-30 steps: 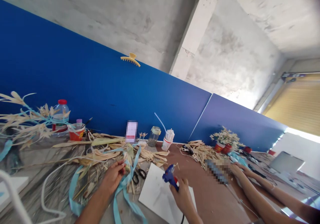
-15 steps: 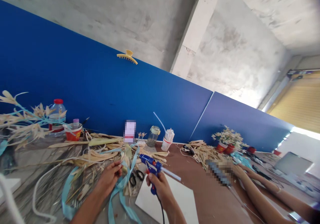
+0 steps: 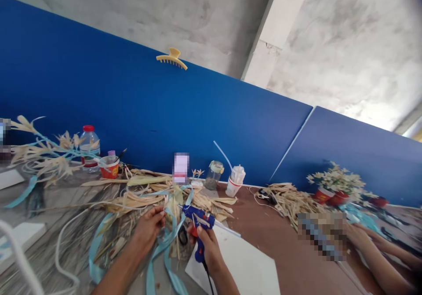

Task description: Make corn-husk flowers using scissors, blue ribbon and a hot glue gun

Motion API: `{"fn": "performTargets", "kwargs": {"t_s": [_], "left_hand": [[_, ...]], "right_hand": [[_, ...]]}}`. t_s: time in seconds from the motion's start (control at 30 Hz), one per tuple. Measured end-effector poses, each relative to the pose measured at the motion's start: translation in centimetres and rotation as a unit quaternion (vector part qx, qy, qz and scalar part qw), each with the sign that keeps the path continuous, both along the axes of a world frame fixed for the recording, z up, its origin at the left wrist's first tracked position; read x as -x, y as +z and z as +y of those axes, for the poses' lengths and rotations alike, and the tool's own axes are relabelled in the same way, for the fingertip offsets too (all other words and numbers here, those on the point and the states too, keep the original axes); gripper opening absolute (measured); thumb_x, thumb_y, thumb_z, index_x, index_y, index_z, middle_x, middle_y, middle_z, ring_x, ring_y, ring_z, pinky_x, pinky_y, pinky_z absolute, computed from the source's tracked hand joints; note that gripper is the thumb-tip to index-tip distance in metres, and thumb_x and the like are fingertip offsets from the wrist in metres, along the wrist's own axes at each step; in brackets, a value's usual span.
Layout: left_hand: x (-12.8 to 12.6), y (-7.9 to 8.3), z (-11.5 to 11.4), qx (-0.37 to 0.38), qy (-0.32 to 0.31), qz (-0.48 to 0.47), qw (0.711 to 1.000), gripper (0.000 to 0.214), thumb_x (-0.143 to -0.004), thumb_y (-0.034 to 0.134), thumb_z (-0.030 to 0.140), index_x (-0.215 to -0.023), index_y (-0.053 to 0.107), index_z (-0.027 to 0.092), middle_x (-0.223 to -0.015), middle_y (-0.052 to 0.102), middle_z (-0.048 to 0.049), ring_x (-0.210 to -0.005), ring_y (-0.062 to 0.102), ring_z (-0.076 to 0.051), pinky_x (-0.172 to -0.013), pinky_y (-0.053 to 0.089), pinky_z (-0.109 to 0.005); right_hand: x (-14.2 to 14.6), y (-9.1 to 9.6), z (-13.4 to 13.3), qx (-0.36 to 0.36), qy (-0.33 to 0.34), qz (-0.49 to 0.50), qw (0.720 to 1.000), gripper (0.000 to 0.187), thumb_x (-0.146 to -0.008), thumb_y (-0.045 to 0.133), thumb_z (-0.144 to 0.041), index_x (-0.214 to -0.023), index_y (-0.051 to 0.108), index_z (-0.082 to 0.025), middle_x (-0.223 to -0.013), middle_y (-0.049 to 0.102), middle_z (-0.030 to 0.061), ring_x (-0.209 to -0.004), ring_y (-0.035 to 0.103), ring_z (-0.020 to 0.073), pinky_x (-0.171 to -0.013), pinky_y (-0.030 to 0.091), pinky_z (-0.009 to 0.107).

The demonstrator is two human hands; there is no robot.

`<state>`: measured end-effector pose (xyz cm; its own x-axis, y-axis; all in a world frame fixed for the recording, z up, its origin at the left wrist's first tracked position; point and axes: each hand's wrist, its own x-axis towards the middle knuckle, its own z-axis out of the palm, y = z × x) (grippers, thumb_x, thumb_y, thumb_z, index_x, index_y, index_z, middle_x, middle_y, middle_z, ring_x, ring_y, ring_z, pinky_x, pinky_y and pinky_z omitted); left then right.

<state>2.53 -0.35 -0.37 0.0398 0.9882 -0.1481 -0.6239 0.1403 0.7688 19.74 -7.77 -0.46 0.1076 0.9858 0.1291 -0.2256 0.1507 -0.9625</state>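
Note:
My right hand [image 3: 211, 246] grips a blue hot glue gun [image 3: 200, 218] by its handle. A clear glue stick [image 3: 227, 229] pokes out of its rear, and the nozzle points left towards my other hand. My left hand [image 3: 148, 227] is closed in a pinch just left of the nozzle; what lies between the fingertips is too small to make out. Right behind those fingertips are a pale husk leaf [image 3: 178, 195] and a light blue ribbon [image 3: 160, 247] that trails down over the table. Black scissors [image 3: 182, 236] show partly beside the gun.
A white board [image 3: 245, 260] lies under my right forearm. Dried husks [image 3: 148, 180] spread behind my hands, with a glass jar [image 3: 214, 175], a paper cup [image 3: 233, 187] and a bottle [image 3: 89, 147] along the blue partition [image 3: 198, 110]. Another person's arms [image 3: 379, 251] work at right.
The view has swung, so most things sit farther right in the picture. The glue gun's nozzle and my left fingertips have come closer together. Both hands keep their grip.

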Motion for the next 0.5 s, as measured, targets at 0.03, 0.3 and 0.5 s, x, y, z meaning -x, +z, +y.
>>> {"fn": "performTargets", "kwargs": {"t_s": [0.03, 0.3, 0.5], "left_hand": [[0.0, 0.1, 0.0, -0.001, 0.003, -0.005, 1.0, 0.023, -0.047, 0.078, 0.007, -0.066, 0.067, 0.014, -0.056, 0.061, 0.0, -0.045, 0.05, -0.008, -0.043, 0.043, -0.017], [0.9, 1.3, -0.3, 0.002, -0.02, -0.075, 0.997, 0.021, -0.052, 0.077, 0.004, -0.067, 0.067, 0.015, -0.054, 0.057, 0.0023, -0.049, 0.051, -0.009, -0.049, 0.049, -0.019], [0.5, 2.1, -1.5, -0.005, -0.105, -0.052, 0.993, 0.022, -0.054, 0.08, 0.006, -0.069, 0.067, 0.014, -0.055, 0.057, 0.0025, -0.049, 0.051, -0.008, -0.05, 0.047, -0.019]], "right_hand": [[0.0, 0.1, 0.0, 0.001, 0.004, 0.011, 1.0, 0.05, -0.07, 0.064, -0.063, -0.075, 0.071, -0.014, -0.063, 0.058, 0.0036, -0.057, 0.048, 0.0133, -0.057, 0.036, 0.027], [-0.2, 0.3, 0.0, -0.017, 0.051, 0.116, 0.992, 0.048, -0.076, 0.059, -0.059, -0.073, 0.07, -0.013, -0.067, 0.058, 0.0036, -0.056, 0.048, 0.0121, -0.056, 0.035, 0.024], [-0.1, 0.2, 0.2, 0.023, 0.067, 0.159, 0.985, 0.051, -0.069, 0.064, -0.063, -0.069, 0.069, -0.012, -0.066, 0.06, 0.0046, -0.054, 0.048, 0.013, -0.053, 0.035, 0.025]]}}
